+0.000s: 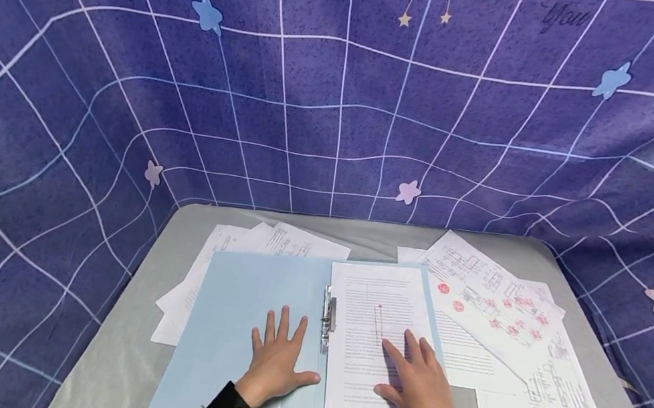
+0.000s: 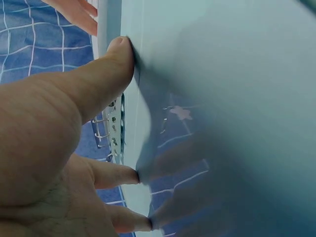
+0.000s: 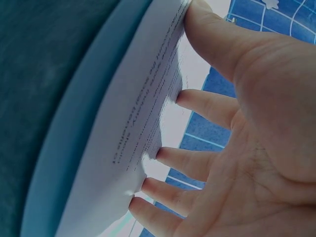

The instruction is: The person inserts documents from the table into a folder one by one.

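Observation:
A light blue folder (image 1: 256,290) lies spread flat on the table, a metal clip (image 1: 328,318) along its spine. On its right side rests a printed sheet (image 1: 361,383) of text with thin red marks. My left hand (image 1: 275,366) is spread on the bare left cover, its fingertips touching the glossy surface in the left wrist view. With fingers apart, my right hand (image 1: 421,386) rests on the printed sheet; in the right wrist view its fingertips (image 3: 183,96) touch the paper. Neither hand grips anything.
Loose papers (image 1: 232,237) stick out from behind the folder's left side. To the right lie overlapping sheets (image 1: 547,397) with drawings, one bearing red stamps (image 1: 495,323). A grey cloth (image 1: 114,368) covers the table. Dark blue patterned curtain (image 1: 312,121) surrounds the back and sides.

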`<state>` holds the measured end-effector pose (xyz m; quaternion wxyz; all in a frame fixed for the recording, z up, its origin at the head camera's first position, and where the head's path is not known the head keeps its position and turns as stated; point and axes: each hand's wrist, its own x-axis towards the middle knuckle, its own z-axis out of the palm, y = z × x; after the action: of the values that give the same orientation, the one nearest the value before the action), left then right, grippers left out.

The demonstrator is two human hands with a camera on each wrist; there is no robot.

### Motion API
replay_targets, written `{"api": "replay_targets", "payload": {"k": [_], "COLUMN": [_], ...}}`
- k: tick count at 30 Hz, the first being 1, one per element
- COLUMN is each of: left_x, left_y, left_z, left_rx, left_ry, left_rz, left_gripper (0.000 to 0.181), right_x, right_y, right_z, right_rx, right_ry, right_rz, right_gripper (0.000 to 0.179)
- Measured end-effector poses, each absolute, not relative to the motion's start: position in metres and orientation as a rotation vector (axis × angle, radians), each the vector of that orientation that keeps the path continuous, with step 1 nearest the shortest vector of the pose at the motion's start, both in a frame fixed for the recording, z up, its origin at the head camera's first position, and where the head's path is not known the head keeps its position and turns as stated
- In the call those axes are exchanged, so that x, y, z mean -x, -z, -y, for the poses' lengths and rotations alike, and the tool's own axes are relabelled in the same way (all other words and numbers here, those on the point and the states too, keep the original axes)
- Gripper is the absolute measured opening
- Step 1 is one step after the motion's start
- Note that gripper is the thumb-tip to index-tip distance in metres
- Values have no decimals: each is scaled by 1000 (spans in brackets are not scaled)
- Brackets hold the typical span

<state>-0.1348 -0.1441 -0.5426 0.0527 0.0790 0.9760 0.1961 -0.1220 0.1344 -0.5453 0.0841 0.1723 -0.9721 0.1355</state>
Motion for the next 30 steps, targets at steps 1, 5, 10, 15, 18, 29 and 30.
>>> {"api": "replay_targets", "payload": {"k": [1,5,10,15,18,29,30], "left_x": [135,134,134,133,133,134,135], "left_y": [543,544,544,544,545,547,547], "left_z": [144,143,142,142,139,141,141], "left_rx": [-237,-234,-254,-259,-261,-266,-270], "left_ry": [-591,-580,-538,-536,-554,-575,-578], "left_rz": [-2967,-2969,-2991,-2996,-2983,-2995,-2999], "left_gripper": [106,105,104,104,104,105,105], "right_x": [122,123,124,124,123,136,138], "right_y": [545,545,545,545,544,532,530], "right_z": [-134,-135,-135,-136,-141,-156,-160], "right_rx": [-511,-500,-502,-502,-498,-478,-463], "right_ry": [-402,-398,-398,-443,-456,-542,-556], "right_rz": [2905,2912,2927,2930,2906,2758,2746], "right_gripper": [79,79,80,80,78,62,61]}}
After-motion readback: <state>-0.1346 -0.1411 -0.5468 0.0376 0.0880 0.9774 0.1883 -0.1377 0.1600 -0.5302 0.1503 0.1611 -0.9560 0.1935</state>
